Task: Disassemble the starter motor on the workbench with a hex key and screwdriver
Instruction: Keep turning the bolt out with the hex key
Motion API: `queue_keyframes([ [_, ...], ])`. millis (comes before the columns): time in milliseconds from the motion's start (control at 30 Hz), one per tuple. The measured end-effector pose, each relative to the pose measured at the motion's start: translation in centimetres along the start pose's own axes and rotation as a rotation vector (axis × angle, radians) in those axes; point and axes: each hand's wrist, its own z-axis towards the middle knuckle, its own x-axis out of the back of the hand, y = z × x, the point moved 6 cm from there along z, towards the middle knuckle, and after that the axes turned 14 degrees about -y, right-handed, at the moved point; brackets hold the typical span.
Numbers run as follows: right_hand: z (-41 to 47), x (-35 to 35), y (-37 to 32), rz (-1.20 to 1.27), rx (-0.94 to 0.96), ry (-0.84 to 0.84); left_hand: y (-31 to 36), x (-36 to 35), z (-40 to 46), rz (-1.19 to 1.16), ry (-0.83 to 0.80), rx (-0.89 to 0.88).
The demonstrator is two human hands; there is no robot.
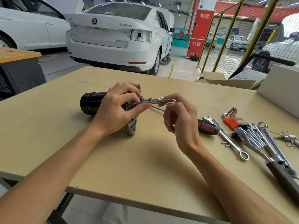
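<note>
The starter motor (91, 102), a black cylinder with a grey cast flange, lies on its side on the tan workbench (145, 159). My left hand (118, 109) grips its flange end, fingers curled over the top and thumb stretched along the underside. A silver hex key (155, 101) sticks out level from a bolt in the flange, its bent end pointing right. My right hand (179, 120) pinches the key near the bend with fingertips. A screwdriver (207, 126) with a black and red handle lies just behind my right hand, its shaft partly hidden.
Right of my hands lie combination wrenches (226, 136), an orange-holdered hex key set (233, 120), a ratchet with a dark handle (281, 173) and small loose bits (226, 144). Cardboard boxes (281, 88) stand at the far right edge. White cars are parked beyond the bench.
</note>
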Motion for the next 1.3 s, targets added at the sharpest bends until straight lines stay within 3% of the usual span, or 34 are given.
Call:
queue_keyframes([
  [333, 0.0, 0.2, 0.6, -0.054, -0.059, 0.063, 0.0, 0.1, 0.0, -0.072, 0.006, 0.018],
  [633, 0.1, 0.1, 2.0, 0.187, -0.244, 0.022, 0.2, 0.1, 0.0, -0.008, 0.043, -0.014],
  [933, -0.1, -0.7, 0.4, 0.031, -0.001, -0.095, 0.0, 0.0, 0.0, -0.015, 0.018, -0.012],
  [1167, -0.2, -0.6, 0.2, -0.043, -0.007, -0.044, 0.2, 0.2, 0.0, -0.046, 0.021, -0.004],
  [1300, 0.0, 0.4, 0.9, -0.012, -0.110, 0.071, 0.2, 0.2, 0.0, -0.059, 0.023, 0.008],
])
